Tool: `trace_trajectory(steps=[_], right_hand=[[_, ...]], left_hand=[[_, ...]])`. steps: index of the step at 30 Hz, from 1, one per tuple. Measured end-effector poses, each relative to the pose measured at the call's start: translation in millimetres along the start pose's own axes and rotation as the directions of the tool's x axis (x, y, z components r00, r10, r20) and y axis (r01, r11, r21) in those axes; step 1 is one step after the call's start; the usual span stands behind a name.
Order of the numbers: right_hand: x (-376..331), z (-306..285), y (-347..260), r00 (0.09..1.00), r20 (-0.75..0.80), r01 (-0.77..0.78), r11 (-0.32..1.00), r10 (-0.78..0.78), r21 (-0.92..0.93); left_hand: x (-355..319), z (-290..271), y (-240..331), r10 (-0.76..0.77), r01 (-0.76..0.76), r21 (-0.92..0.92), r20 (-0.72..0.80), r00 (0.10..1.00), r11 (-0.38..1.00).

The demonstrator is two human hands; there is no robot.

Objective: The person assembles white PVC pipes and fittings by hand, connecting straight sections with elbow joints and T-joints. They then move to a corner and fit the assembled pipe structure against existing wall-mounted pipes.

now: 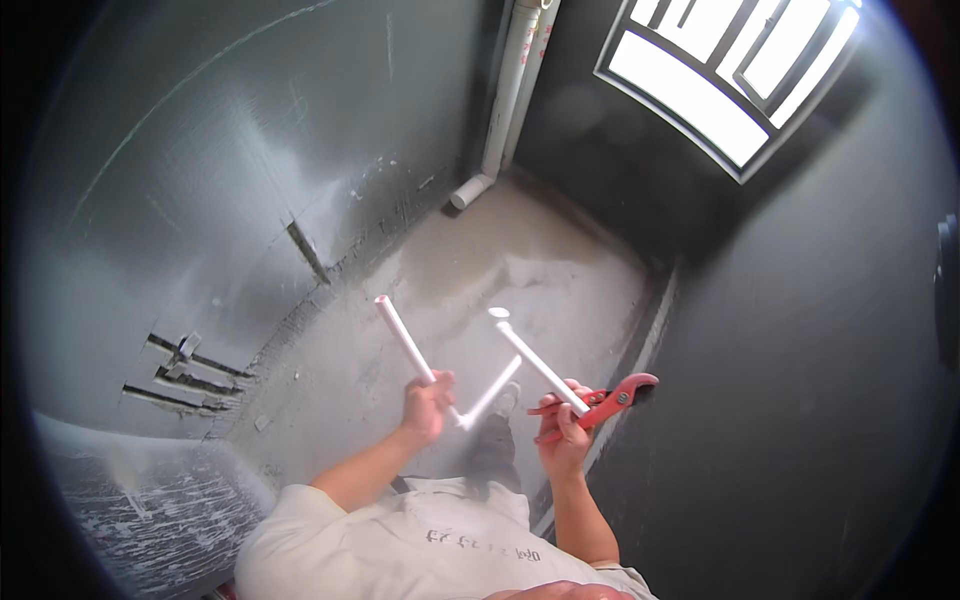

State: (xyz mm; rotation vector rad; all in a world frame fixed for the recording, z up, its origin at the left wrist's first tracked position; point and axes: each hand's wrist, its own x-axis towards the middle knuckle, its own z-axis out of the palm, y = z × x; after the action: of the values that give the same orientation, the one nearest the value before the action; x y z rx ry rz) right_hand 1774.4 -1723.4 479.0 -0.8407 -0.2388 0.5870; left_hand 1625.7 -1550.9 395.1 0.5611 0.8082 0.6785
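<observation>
My left hand (428, 408) is wrapped round a white plastic pipe (403, 340) that points up and away to the left. At its lower end, an elbow (463, 423) joins it to a second white length (495, 386) angling up to the right. In my right hand (563, 445) are two things together: a red pipe cutter (612, 402) and a straight white pipe (540, 368). The cutter's curved jaw points right, away from my fingers. The straight pipe slants up and left, its far end apart from the angled piece.
A round white fitting (499, 313) shows on the concrete floor (450, 260). Tall pipes (508, 90) stand in the far corner, with a short pipe stub (470, 192) at the base. Slots (185, 375) are cut in the left wall. A bright window (730, 80) is at upper right.
</observation>
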Motion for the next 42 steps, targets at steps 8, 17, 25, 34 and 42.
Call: trace_trajectory(steps=[8, 17, 25, 34, 42], right_hand=[[256, 2, 43, 0.915, 0.246, -0.259, 0.933, 0.319, -0.249], [571, 12, 68, 0.856, -0.068, -0.405, 0.583, 0.512, -0.705], [881, -63, 166, 0.721, -0.306, -0.63, 0.405, 0.621, -0.662], [1116, -6, 245, 0.681, -0.231, -0.713, 0.557, 0.694, -0.426], [1253, -61, 344, 0.459, -0.091, -0.83, 0.389, 0.884, -0.4]], left_hand=[[198, 196, 21, -0.089, 0.082, -0.371, -0.002, 0.996, 0.925], [505, 267, 94, 0.096, -0.213, -0.562, -0.23, 0.968, 0.799], [777, 303, 55, -0.022, -0.051, -0.576, -0.12, 0.993, 0.816], [927, 371, 70, -0.135, 0.101, -0.551, -0.023, 0.991, 0.829], [1081, 334, 2, 0.01, -0.104, -0.421, -0.219, 0.976, 0.901]])
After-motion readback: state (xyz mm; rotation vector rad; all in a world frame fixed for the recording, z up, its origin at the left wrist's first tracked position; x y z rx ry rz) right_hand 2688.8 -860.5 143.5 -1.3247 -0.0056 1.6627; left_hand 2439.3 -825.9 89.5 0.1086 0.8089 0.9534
